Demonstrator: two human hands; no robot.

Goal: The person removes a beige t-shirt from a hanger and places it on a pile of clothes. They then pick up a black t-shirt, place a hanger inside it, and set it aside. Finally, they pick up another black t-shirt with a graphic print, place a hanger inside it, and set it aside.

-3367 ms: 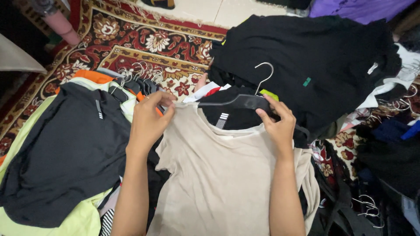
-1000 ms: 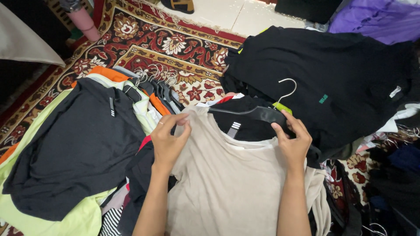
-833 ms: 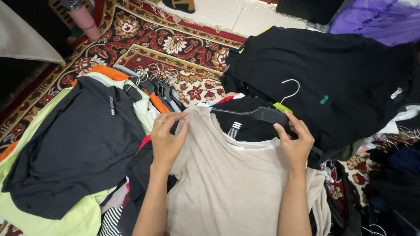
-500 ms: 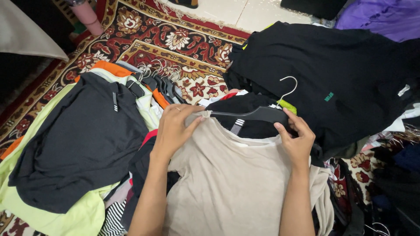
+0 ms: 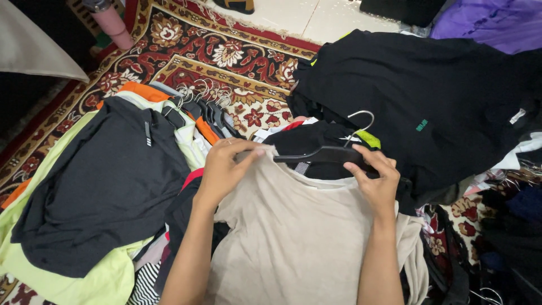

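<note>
A beige T-shirt (image 5: 293,226) lies flat in the lower middle of the frame, its neckline pointing up toward a black plastic hanger (image 5: 322,155) with a metal hook (image 5: 361,120). The hanger sits across the collar just above centre, its left arm seemingly tucked under the shirt's left shoulder while its right arm lies outside the cloth.

The left hand (image 5: 223,172) is pinched closed on the left shoulder seam, thumb and fingers bunching the fabric over the hanger's end. The right hand (image 5: 375,181) is curled around the hanger's right arm, fingers closed on the plastic.

The likely slip is at that left shoulder: if the pinch loosens as the hanger is pushed the other way, the seated arm could pull back out of the neck opening. Forcing the right arm in could also stretch the collar, since the opening looks narrower than the hanger. The hook points toward the black garment (image 5: 418,101) filling the upper right and could snag it, or the dark top (image 5: 316,138) directly under the collar, when lifted.

To the left, a dark grey shirt (image 5: 101,181) tops a stack already on hangers (image 5: 203,101), over a patterned red rug (image 5: 220,56).
</note>
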